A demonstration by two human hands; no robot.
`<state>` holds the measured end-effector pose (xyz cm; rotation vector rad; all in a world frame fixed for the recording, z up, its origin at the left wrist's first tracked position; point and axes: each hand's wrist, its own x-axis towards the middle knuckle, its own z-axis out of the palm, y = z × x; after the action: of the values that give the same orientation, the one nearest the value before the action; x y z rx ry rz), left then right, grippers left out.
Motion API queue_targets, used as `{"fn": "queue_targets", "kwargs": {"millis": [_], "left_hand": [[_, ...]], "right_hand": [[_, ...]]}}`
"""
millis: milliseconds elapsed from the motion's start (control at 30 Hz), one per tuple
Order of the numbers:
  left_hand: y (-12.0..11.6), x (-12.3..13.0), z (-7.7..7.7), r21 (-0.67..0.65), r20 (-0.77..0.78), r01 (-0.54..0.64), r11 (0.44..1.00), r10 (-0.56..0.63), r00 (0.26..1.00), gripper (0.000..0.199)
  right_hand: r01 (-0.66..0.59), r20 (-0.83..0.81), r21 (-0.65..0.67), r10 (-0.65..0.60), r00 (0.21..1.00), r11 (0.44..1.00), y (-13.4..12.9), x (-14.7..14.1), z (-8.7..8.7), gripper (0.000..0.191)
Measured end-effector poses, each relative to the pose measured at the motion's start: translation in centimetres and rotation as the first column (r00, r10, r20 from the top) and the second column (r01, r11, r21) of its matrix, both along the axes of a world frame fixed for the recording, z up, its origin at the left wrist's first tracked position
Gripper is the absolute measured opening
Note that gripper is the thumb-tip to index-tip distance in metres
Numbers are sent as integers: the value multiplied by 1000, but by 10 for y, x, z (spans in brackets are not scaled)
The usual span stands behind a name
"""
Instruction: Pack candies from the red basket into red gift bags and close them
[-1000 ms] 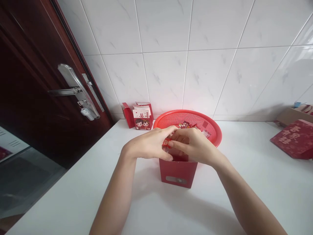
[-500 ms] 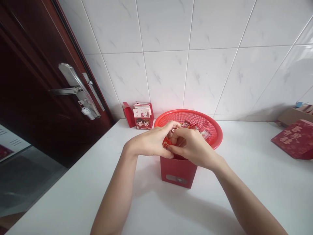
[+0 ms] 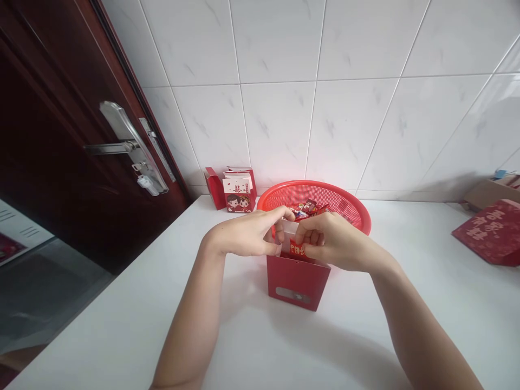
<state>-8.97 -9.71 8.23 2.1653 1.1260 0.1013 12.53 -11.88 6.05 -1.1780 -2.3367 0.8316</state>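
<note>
A red box [image 3: 297,283] with a small clear window stands upright on the white table, its top open. Over its left rim is my left hand [image 3: 254,233], thumb and fingers bent towards each other around the box's edge. My right hand [image 3: 337,241] pinches a small red packet [image 3: 297,248] with yellow print over the box opening. Just behind the box, a red mesh basket [image 3: 363,216] holds several wrapped sweets [image 3: 306,208]; the hands hide part of it.
Small red boxes [image 3: 239,201] with cartoon faces stand by the tiled wall at the back left. A dark red bag [image 3: 489,233] and a cardboard box [image 3: 483,190] are at the right. A brown door [image 3: 52,108] is at the left.
My hands have moved apart, my right hand to the right with the red packet. More of the box opening and of the sweets behind it now shows.
</note>
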Motion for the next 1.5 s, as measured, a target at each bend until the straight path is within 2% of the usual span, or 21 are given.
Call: {"fn": "queue_targets", "kwargs": {"millis": [200,333,467,667,867,933,1067,1200,1300,1367,1433,1500], "left_hand": [[2,-1,-2,15,-7,32,999,-32,999,55],[2,-1,-3,21,-16,36,999,-36,999,52],[2,-1,-3,21,-11,44,999,-44,999,52],[3,0,-2,33,-7,30,999,-30,1000,50],[-19,3,7,4,-59,46,999,-46,997,44],[-24,3,9,-1,-62,74,997,-74,995,44],[-22,-1,10,20,-46,110,994,-109,993,53],[-20,-8,13,101,-11,58,993,-57,998,61],[-24,-8,14,215,-38,-5,977,14,999,78],[-24,-6,12,215,-96,-15,977,36,995,86],[-21,-2,8,186,-163,-11,982,42,986,80],[-16,2,5,167,-196,-8,986,41,980,62]], "right_hand": [[-32,186,50,22,982,998,-1,-8,-5,29],[-68,218,48,56,974,997,-1,-8,-6,36],[-64,171,23,59,984,998,1,-7,-7,34],[-106,0,21,106,994,994,4,-1,-3,21],[-191,-66,-37,188,980,981,0,23,12,12],[-209,-50,-30,208,977,977,-2,31,16,17],[-131,21,-6,131,991,991,-3,45,21,22],[35,98,9,-36,995,999,-3,57,22,31],[92,207,-27,-84,975,995,-1,61,17,56],[94,305,-42,-77,949,995,0,57,12,77],[93,378,-49,-67,923,994,0,50,9,83],[81,396,-60,-51,917,995,-1,43,8,73]]}}
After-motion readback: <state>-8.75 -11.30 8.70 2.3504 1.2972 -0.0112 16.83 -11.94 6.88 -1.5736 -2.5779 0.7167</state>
